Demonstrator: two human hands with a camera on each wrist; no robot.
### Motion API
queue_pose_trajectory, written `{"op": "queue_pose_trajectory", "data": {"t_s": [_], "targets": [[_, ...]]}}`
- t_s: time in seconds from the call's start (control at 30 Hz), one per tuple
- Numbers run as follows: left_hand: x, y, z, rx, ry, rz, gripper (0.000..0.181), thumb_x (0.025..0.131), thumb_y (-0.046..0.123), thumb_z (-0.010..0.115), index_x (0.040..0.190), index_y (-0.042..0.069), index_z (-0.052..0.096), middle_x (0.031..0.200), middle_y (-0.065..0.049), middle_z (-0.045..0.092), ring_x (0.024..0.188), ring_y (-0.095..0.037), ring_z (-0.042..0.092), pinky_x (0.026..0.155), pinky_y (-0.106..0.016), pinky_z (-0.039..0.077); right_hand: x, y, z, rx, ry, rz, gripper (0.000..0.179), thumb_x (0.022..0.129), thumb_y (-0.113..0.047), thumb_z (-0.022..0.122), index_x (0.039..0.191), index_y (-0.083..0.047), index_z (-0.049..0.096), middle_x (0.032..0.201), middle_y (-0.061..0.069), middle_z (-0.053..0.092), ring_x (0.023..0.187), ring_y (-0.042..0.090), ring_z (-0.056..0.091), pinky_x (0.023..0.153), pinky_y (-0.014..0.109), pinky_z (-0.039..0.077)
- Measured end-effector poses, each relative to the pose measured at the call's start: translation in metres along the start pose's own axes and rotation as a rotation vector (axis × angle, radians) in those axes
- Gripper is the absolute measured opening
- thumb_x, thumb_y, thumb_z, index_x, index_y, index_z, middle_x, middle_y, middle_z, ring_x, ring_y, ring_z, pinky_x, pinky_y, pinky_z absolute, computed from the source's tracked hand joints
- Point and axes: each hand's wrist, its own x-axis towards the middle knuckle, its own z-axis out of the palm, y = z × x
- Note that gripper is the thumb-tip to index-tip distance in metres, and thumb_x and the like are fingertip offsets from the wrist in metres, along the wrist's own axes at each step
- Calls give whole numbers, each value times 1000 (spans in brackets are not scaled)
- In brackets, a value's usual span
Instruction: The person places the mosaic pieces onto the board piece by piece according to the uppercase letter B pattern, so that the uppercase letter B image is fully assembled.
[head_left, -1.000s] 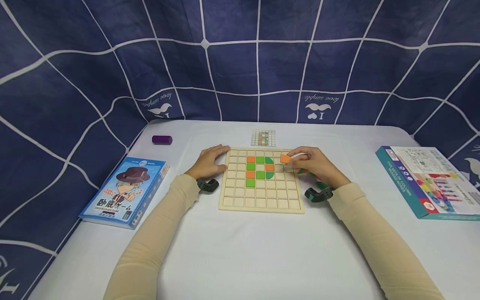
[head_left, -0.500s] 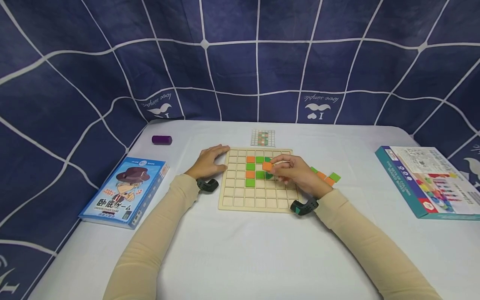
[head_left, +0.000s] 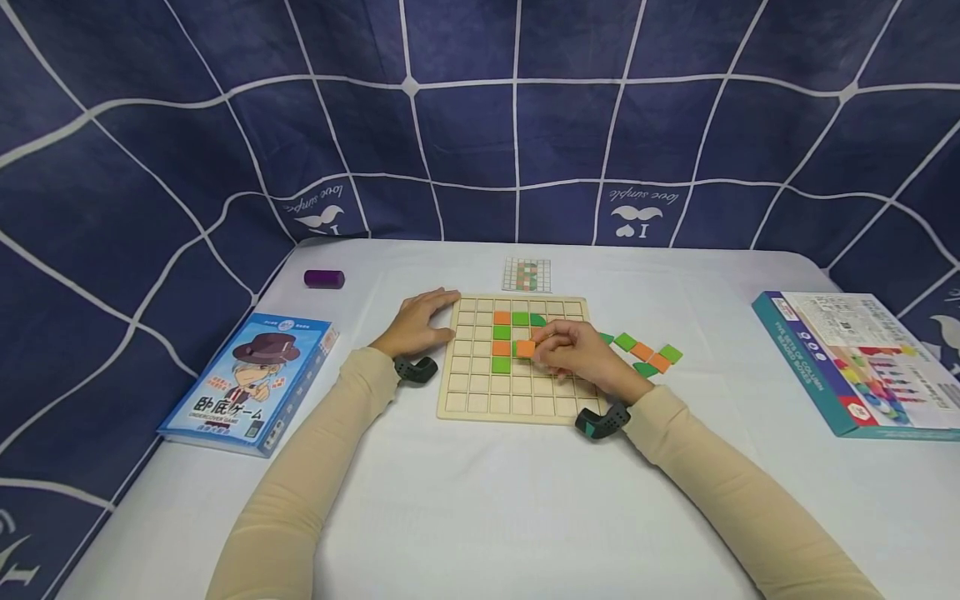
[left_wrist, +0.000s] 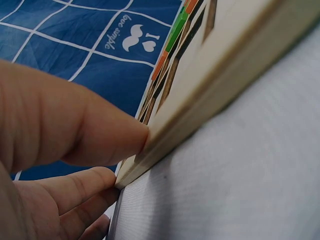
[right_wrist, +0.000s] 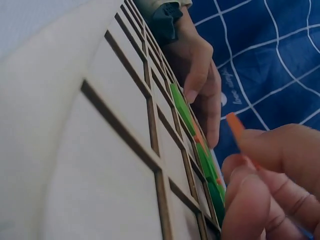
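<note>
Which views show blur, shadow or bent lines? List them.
Head: evenly lit, lines bending on the backdrop; left wrist: soft shadow on the cloth, blur along the nearest edge of the board; right wrist: the board's nearest edge hazy.

"What lies on the white-covered bench (head_left: 480,500)?"

"A wooden grid board (head_left: 480,403), with a small card (head_left: 527,276) just beyond and loose tiles (head_left: 641,352) to its right."

"And toward the sides?"

"At left, a purple cylinder (head_left: 324,280) and blue box (head_left: 247,385); at right, a teal-edged box (head_left: 866,367)."
</note>
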Motion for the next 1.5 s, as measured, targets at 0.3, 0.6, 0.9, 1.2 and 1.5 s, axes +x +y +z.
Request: {"op": "queue_pose_trajectory", "data": {"t_s": [0.3,0.6,0.9,1.2,1.5], "targets": [[-1,2,0,1,-2,-4,75,91,17,69,161,-1,47,169,-18,44,163,-35,29,133,-52,15,-1,1,6,-287,7,-107,25,93,-5,83,114,5,74,85,3,68,62,10,54,55,21,48],[-1,2,0,-1,-1,-5,75,91,17,69,161,-1,48,169,-18,44,163,-35,28,133,-52,15,-2,-3,6,-386,-19,-133,23,91,-6,84,111,3,78,81,2,67,65,11,55,60,22,47],[-1,3,0,11,3,-7,75,91,17,69,161,-1,47,168,-18,45,163,-35,29,133,-52,15,-2,-4,4,-379,-36,-132,25,91,-6,84,113,5,77,84,2,68,69,13,55,62,22,48],[-1,3,0,9,-1,-9,75,92,17,69,161,-1,47,169,-18,44,163,-35,28,134,-51,15,-3,-7,-7,-193,-77,-60,25,97,-3,77,119,7,74,88,3,67,63,11,56,59,23,53],[-1,2,0,0,-2,-11,75,92,17,69,161,-1,47,169,-17,44,163,-35,27,134,-52,13,-9,-18,-42,-134,-21,-4,32,102,-6,69,129,12,69,95,6,68,61,10,54,57,24,48]]}}
